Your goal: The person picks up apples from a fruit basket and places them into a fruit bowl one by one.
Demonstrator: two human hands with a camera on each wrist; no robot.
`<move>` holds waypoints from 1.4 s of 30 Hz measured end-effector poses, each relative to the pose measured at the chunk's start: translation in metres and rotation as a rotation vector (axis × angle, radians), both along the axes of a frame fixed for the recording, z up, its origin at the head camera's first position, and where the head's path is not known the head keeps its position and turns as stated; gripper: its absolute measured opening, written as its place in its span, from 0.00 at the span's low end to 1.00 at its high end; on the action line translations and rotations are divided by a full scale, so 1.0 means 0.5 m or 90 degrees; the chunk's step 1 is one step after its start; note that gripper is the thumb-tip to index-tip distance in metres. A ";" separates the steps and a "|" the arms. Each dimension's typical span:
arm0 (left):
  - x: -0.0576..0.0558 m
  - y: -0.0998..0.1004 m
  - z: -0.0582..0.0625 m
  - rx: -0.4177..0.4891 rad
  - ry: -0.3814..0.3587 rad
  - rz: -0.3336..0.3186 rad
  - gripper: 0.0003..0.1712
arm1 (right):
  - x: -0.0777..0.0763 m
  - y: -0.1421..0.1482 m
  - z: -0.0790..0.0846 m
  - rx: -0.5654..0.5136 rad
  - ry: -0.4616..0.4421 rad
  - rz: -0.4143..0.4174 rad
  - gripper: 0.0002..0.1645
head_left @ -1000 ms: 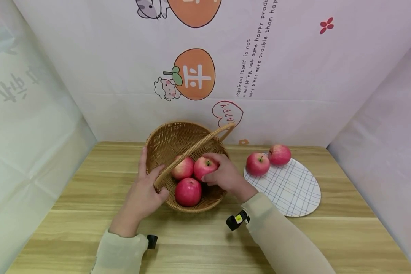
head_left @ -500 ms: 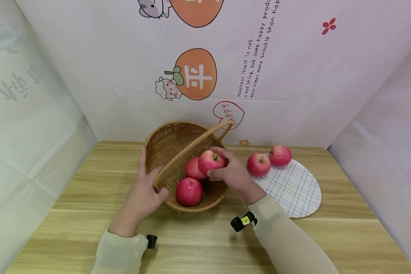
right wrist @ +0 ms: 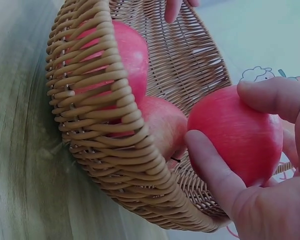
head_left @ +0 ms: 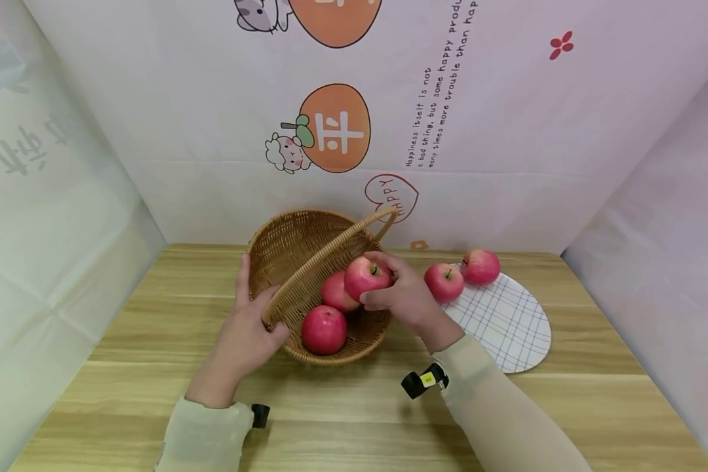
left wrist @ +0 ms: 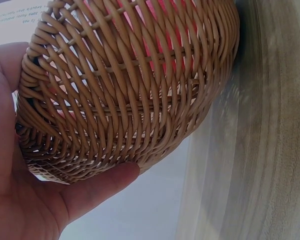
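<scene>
In the head view, a brown wicker basket (head_left: pixel 289 236) with an arched handle stands on the table, its opening facing up. My left hand (head_left: pixel 244 337) grips the left rim beside the foot of the handle; in the left wrist view a finger (left wrist: pixel 102 192) lies along the woven outside. My right hand (head_left: pixel 410 298) holds a red apple (head_left: pixel 366 278) between thumb and fingers at the basket's right side. Partly behind it, inside the basket, lies a second apple (head_left: pixel 336 292). A third apple (head_left: pixel 324 330) rests nearer the front rim.
To the right, a white checked oval mat (head_left: pixel 507 324) lies on the wooden table (head_left: pixel 330 419). Two more apples, one with its stem up (head_left: pixel 444 282) and one behind it (head_left: pixel 480 267), sit at the mat's back edge. A printed cloth (head_left: pixel 484 196) hangs close behind the basket.
My right hand has shifted slightly right and up with its apple. The apple beside it has rolled right inside the basket. My left hand keeps its grip on the rim.
</scene>
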State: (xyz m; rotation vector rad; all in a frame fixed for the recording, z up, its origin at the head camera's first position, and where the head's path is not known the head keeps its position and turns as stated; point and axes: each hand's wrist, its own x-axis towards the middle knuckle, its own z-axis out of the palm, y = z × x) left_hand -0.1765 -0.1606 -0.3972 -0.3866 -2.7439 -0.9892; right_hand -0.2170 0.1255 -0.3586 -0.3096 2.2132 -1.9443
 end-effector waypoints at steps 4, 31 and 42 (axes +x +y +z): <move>-0.001 -0.002 0.000 0.000 0.003 0.001 0.38 | -0.007 0.008 -0.021 -0.039 -0.027 0.038 0.42; -0.001 -0.005 -0.001 0.015 -0.025 0.001 0.39 | 0.148 0.330 -0.024 0.087 -0.046 -0.051 0.46; -0.003 -0.006 -0.003 0.014 -0.031 0.006 0.38 | 0.154 0.477 -0.097 0.070 -0.112 -0.154 0.47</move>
